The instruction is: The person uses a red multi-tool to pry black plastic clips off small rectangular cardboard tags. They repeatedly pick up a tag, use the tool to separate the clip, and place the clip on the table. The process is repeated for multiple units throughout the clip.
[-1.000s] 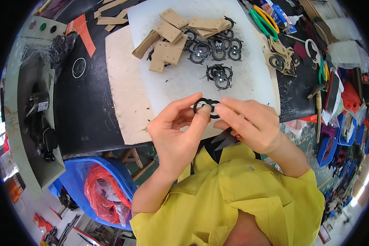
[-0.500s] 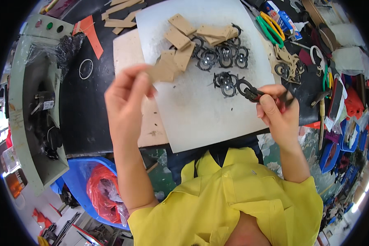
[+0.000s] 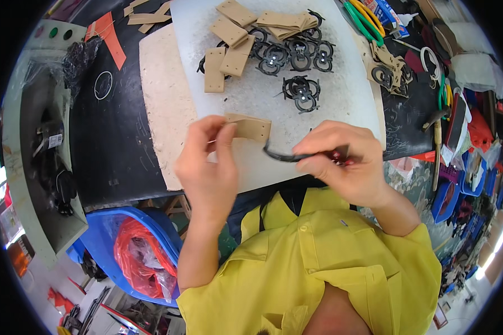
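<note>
Tan leather strip (image 3: pixel 250 127) is up off the white cutting board (image 3: pixel 341 95), pinched at its 9 o'clock end between thumb and forefinger of the left hand (image 3: pixel 209 162). A thin black curved piece (image 3: pixel 282 156) runs from the strip's 5 o'clock corner toward 3 o'clock, into the right hand (image 3: pixel 346 162). That hand is closed over it, fingertips pressed together, so the far end of the black piece is hidden and its full shape is hard to make out; something dark red shows between the fingers, too covered to name.

At 12 o'clock from the hands a lone black cut-out ornament (image 3: pixel 300 92) lies on the board. Further toward 12, a heap of tan leather pieces (image 3: pixel 235 42) overlaps more black cut-outs (image 3: pixel 290 53), partly burying them. At 2 o'clock, green-handled pliers (image 3: pixel 363 21) lie cut off by the upper edge. At 7 o'clock, below the black tabletop (image 3: pixel 117 151), a blue bin (image 3: pixel 114 237) holds a red bag, with the yellow sleeve covering part of the bin.
</note>
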A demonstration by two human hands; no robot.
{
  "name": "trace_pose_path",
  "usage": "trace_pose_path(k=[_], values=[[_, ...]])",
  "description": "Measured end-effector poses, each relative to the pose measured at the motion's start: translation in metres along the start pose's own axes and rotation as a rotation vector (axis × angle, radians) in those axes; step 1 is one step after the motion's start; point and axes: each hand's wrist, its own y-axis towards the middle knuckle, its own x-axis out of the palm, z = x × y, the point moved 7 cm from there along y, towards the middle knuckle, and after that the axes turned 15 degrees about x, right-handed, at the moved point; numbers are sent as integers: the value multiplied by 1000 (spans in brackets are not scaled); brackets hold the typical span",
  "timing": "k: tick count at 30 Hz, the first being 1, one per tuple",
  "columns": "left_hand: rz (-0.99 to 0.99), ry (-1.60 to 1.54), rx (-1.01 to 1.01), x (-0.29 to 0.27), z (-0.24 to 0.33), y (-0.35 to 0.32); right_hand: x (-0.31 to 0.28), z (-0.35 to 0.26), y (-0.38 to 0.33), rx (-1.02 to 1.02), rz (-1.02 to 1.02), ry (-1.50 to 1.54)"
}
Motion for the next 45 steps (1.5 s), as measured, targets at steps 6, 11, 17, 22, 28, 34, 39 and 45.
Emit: trace_pose_path(k=[6,11,17,22,28,34,39,45], values=[[62,-795,-409,2,-1,-9,24,-17,2,-166,-47,-175],[132,-949,-437,4,8,-17,18,1,7,63,-63,8],[65,-810,-266,4,20,-18,14,24,8,436,-137,356],[59,-923,-288,12,18,-27,6,21,4,344,9,353],[-4,-968,-352,22,17,-31,2,22,2,205,29,307],[-127,-719,-339,24,9,-29,4,-5,-5,-114,-65,-170],[-50,-784,-329,30,22,-23,7,0,-7,-111,-67,-190],[-68,-833,-435,32,13,-31,2,1,-7,-69,89,-278]])
